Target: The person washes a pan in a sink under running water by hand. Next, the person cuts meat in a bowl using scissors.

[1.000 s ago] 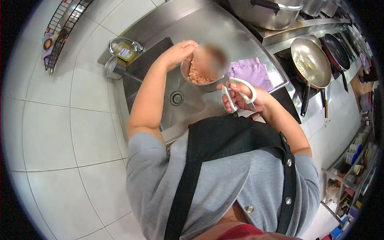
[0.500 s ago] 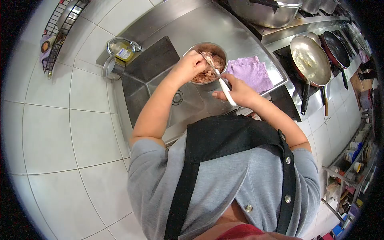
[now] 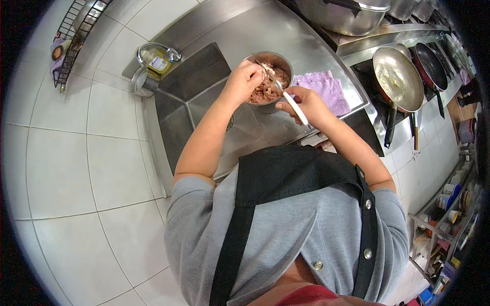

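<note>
A round metal pot (image 3: 269, 103) stands on the steel counter at the sink's right edge, with chopped brownish-pink meat (image 3: 270, 92) inside. My left hand (image 3: 245, 81) is over the pot's left rim, fingers pinched on a pale piece of meat whose shape is mostly hidden. In my right hand (image 3: 309, 104) is a knife (image 3: 295, 109) with a white handle; its blade slants over the pot, its tip close to my left fingers. Beside the pot, behind my right hand, lies a purple cloth (image 3: 329, 89).
Left of the pot is the sink basin (image 3: 186, 76), with a yellow bottle (image 3: 158, 64) and a metal container (image 3: 144, 83) at its corner. To the right, a pan (image 3: 398, 79) and a dark pan (image 3: 430, 64) rest on the stove. A big pot (image 3: 347, 18) stands behind.
Both hands, the knife and the pot appear slightly further right in view, as the camera has shifted a little. The knife has tilted slightly; both grips stay the same.
</note>
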The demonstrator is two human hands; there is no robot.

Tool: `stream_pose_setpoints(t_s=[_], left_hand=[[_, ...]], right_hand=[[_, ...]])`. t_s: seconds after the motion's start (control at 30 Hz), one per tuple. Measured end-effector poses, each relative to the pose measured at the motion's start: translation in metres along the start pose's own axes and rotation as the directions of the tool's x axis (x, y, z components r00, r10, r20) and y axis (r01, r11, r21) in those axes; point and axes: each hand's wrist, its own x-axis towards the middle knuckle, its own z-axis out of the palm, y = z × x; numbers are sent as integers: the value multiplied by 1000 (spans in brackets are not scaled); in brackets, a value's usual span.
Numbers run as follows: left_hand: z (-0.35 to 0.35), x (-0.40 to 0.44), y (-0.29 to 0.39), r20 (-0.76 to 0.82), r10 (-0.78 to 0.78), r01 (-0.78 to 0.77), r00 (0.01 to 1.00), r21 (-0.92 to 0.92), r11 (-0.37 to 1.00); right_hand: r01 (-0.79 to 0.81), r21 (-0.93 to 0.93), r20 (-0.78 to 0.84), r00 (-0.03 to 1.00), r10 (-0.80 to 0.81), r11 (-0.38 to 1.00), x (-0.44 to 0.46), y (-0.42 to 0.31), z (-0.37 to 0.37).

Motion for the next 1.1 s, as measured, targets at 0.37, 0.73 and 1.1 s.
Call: stream_pose_setpoints(t_s=[0.37, 0.73, 1.1], left_hand=[[-1, 3, -18, 174, 34, -81, 984, 272, 959], [10, 42, -48, 252, -197, 93, 947, 372, 924], [-16, 43, 5, 418, -460, 110, 784, 635, 765]], right_hand=[[-57, 352, 242, 970, -32, 934, 3, -24, -21], [-110, 268, 298, 954, 26, 957, -15, -15, -25], [-104, 282, 228, 973, 38, 954, -32, -8, -28]])
